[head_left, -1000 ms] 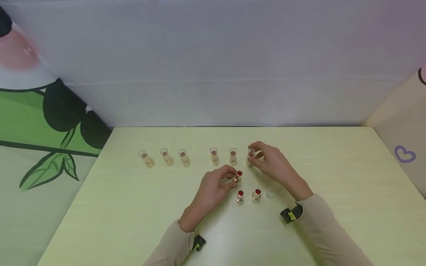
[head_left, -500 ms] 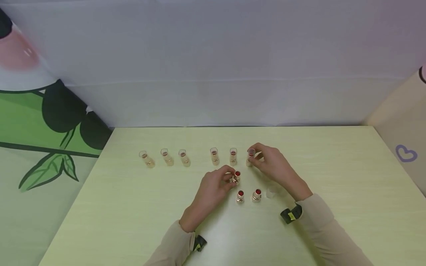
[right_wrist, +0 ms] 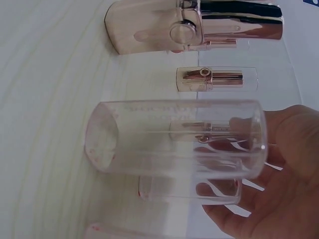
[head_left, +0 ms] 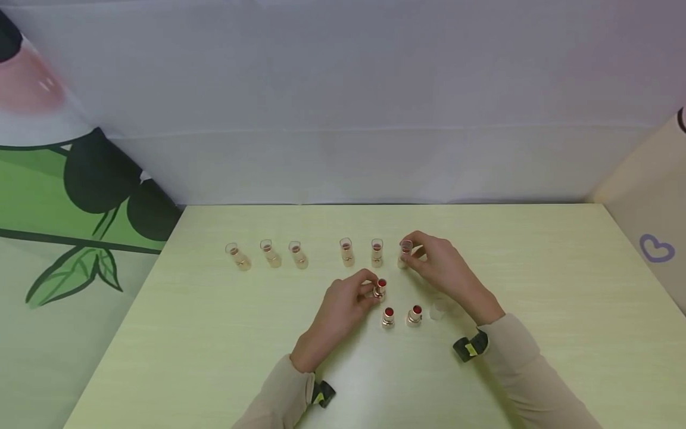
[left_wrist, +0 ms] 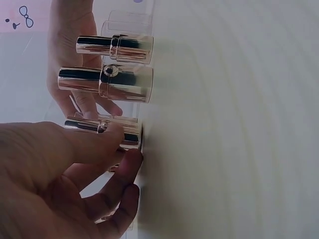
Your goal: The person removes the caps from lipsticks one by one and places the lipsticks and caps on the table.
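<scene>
My left hand (head_left: 345,304) pinches an uncapped lipstick (head_left: 380,289), gold with a red tip, close over the table in front of the back row. The left wrist view shows its gold tube (left_wrist: 82,124) upright between thumb and fingers. My right hand (head_left: 442,262) holds a clear-capped lipstick (head_left: 403,262) at the right end of that row, thumb and finger on either side. Two uncapped lipsticks, one (head_left: 388,319) on the left and one (head_left: 414,316) on the right, stand nearer me. Beside them, below my right forearm, are clear caps (head_left: 437,308); one cap (right_wrist: 174,139) looms large in the right wrist view.
Several more clear-capped lipsticks stand along the back: two (head_left: 377,253) left of my right hand and a group of three (head_left: 270,254) further left. The pale wooden table (head_left: 177,345) ends at a light back wall (head_left: 343,167).
My left hand has shifted the uncapped lipstick slightly left and toward me. My right hand has kept its hold on the capped lipstick with hardly any movement.
</scene>
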Demonstrator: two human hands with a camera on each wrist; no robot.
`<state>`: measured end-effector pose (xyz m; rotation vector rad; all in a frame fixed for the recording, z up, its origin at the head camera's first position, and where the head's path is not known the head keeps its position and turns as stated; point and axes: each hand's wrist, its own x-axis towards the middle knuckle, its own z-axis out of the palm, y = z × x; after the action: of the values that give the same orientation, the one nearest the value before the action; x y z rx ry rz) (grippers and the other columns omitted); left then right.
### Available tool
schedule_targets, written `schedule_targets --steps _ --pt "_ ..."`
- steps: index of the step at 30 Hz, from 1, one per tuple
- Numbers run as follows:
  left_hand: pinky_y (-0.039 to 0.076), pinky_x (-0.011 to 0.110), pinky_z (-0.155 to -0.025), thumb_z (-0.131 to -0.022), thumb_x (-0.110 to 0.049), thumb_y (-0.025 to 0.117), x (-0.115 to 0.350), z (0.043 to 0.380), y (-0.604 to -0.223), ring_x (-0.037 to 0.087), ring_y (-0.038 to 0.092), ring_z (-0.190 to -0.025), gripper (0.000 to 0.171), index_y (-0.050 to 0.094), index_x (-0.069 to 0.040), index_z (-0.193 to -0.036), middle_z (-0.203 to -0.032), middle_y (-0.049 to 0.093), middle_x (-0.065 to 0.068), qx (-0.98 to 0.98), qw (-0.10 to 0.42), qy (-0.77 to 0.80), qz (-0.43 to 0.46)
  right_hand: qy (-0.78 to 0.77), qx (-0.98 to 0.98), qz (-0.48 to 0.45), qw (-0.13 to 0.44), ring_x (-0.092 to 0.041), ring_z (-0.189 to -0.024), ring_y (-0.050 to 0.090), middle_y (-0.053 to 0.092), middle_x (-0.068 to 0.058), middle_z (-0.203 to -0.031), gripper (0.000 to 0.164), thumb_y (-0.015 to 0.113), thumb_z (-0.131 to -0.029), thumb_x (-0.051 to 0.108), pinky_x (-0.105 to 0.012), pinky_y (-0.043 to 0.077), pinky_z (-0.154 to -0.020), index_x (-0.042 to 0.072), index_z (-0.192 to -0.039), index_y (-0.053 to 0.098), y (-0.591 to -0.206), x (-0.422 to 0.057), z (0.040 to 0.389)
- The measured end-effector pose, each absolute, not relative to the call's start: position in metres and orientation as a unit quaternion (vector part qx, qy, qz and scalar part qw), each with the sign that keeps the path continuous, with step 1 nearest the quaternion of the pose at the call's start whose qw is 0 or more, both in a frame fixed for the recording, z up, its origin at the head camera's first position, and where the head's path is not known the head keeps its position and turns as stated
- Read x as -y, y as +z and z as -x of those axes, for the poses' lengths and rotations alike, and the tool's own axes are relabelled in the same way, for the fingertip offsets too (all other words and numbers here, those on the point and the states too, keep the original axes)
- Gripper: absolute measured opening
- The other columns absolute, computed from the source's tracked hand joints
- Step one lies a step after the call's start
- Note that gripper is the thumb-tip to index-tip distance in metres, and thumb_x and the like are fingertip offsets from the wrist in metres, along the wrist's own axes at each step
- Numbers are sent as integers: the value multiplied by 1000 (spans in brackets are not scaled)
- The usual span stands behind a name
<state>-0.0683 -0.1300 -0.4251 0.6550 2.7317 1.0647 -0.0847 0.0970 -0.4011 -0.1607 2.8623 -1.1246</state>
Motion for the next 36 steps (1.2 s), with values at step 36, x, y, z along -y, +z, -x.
schedule_targets --steps 36 --pt "54 31 -81 -93 9 63 105 98 -418 20 67 -91 32 71 -12 -116 -107 77 5 -909 63 364 -192 -391 -917 83 -2 -27 -104 73 74 -6 -112 25 71 -101 20 -46 57 -88 10 -123 69 -388 -125 122"
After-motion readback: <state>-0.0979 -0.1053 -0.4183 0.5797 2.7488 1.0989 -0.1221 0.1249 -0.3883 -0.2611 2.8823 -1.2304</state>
